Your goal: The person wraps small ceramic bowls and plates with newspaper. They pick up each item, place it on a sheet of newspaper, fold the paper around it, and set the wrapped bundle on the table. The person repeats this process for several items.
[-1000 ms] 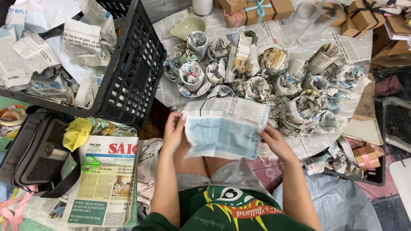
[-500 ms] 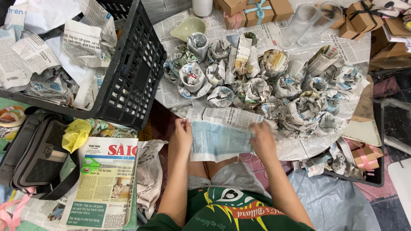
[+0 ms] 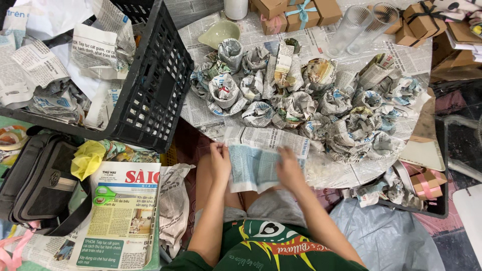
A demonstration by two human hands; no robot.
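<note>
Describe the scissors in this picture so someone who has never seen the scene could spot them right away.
Start at the big black plastic crate at upper left, then drop down to the folded newspaper lying on the floor below it, beside the dark shoulder bag. The scissors lie on that paper's left edge, just under a crumpled yellow sheet. Their bright green handles are the only green tool there.

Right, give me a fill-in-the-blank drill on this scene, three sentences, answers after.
1. Both the left hand and the right hand hold a sheet of ____.
2. The green-handled scissors lie on a folded newspaper beside a black ____.
3. The black plastic crate holds crumpled ____.

Missing words: newspaper; bag; newspaper
</note>
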